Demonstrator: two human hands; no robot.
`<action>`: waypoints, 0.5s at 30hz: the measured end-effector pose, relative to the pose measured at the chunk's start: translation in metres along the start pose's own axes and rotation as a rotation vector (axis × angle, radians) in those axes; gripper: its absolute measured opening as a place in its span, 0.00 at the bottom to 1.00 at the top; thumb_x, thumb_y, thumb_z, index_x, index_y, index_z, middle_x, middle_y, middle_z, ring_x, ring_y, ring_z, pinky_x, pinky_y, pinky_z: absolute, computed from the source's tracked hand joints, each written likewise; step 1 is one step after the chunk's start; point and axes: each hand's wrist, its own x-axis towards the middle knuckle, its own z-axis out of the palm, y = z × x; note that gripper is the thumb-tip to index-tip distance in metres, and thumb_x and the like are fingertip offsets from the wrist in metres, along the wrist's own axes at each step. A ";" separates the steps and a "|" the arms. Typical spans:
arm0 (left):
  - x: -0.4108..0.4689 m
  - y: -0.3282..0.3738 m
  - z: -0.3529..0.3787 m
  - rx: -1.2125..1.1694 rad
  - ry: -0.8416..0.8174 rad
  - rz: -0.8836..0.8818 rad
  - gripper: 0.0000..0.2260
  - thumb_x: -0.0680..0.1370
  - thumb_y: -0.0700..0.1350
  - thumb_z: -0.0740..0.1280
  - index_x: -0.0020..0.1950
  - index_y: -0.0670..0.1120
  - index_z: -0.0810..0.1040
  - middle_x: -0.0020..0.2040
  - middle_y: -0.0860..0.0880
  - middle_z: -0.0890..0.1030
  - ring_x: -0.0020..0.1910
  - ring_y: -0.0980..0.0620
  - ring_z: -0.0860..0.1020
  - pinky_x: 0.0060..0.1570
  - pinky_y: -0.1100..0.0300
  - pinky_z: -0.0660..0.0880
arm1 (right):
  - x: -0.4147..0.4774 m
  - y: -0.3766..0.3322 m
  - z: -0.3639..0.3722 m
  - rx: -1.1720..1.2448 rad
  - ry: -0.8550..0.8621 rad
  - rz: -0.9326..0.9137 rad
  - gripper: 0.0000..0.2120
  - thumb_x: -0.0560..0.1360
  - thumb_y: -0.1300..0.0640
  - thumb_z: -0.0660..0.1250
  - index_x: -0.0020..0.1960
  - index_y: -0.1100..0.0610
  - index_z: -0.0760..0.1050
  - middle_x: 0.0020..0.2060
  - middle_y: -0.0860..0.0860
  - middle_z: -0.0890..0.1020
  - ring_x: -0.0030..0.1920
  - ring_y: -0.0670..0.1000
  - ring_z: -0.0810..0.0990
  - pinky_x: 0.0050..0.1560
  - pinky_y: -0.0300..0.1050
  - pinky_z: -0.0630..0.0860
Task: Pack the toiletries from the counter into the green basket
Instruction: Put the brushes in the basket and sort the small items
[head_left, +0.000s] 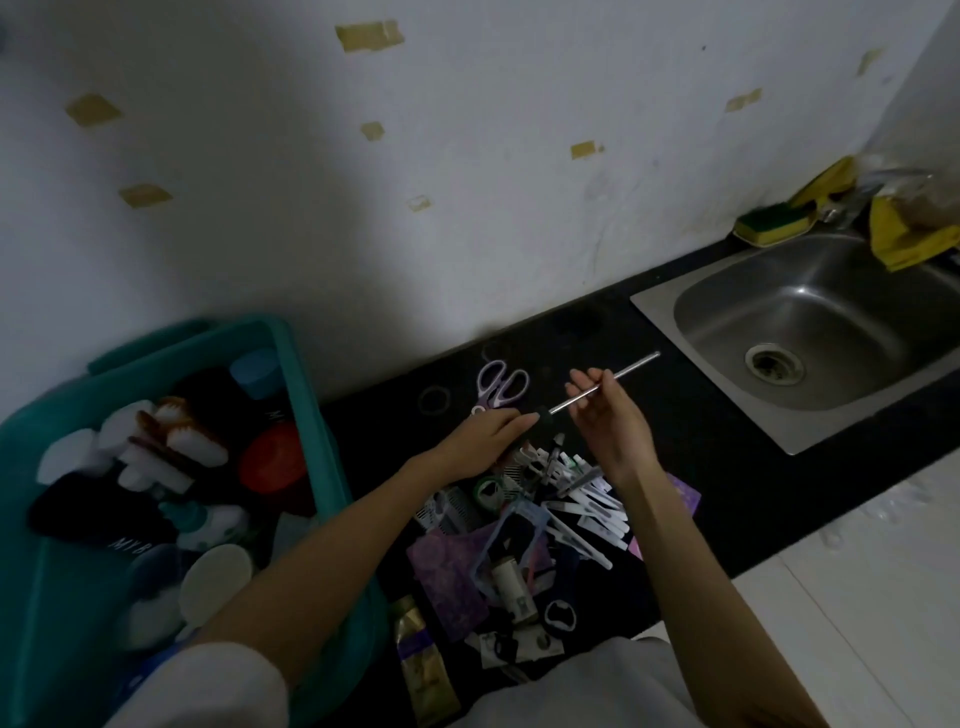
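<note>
Black counter (691, 441) runs left to right, with the green basket (317, 415) at its left end holding bottles and brushes, and a steel sink (670, 306) far right. A pile of loose toiletries (545, 499) lies on the counter between them, purple scissors (501, 384) just beyond it. Right hand (608, 421) grip pinches a thin metal rod (636, 366) above the pile; left hand (480, 441) fingers stretch to the rod's black end, can't tell if that grip pinches.

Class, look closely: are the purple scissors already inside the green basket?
No, the purple scissors lie on the black counter, outside the green basket.
</note>
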 end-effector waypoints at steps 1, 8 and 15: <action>0.000 0.003 0.001 -0.046 0.003 -0.008 0.20 0.81 0.55 0.57 0.45 0.41 0.77 0.39 0.44 0.79 0.36 0.55 0.76 0.40 0.62 0.70 | -0.002 0.003 0.007 -0.036 -0.012 -0.003 0.11 0.82 0.55 0.54 0.53 0.57 0.74 0.46 0.51 0.85 0.50 0.50 0.82 0.52 0.43 0.75; -0.014 0.023 -0.007 -0.237 0.051 0.009 0.14 0.83 0.51 0.55 0.46 0.46 0.75 0.32 0.52 0.76 0.23 0.63 0.72 0.30 0.66 0.69 | -0.008 0.017 0.038 -0.219 -0.069 -0.067 0.11 0.83 0.57 0.52 0.56 0.59 0.72 0.49 0.55 0.83 0.47 0.49 0.82 0.50 0.43 0.78; -0.053 0.032 -0.045 -0.375 0.114 0.022 0.05 0.82 0.49 0.60 0.47 0.51 0.70 0.30 0.52 0.77 0.22 0.56 0.71 0.22 0.64 0.67 | -0.023 0.017 0.074 -0.333 -0.179 -0.108 0.11 0.83 0.56 0.53 0.58 0.56 0.74 0.47 0.50 0.85 0.49 0.48 0.83 0.48 0.42 0.78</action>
